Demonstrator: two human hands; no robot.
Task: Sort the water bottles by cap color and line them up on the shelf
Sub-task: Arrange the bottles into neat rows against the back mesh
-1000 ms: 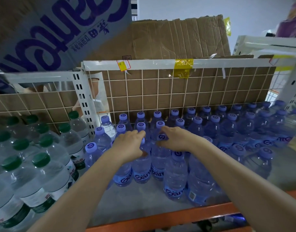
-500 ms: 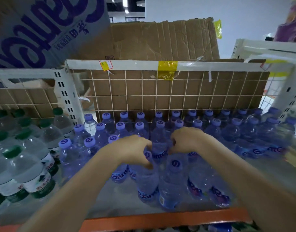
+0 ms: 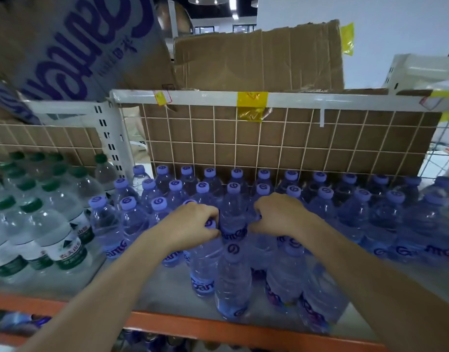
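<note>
Both hands gripped purple-capped bottles at the shelf (image 3: 147, 290) middle, left hand (image 3: 190, 228) and right hand (image 3: 279, 215) each curled over a cap, probably to straighten rows, green-capped bottles (image 3: 40, 212) at nine o'clock.

Head view, close above the shelf (image 3: 167, 285)

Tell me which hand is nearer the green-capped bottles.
Left. The left hand grips a purple-capped bottle closer to the green-capped bottles at far left; the right hand is further right.
</note>
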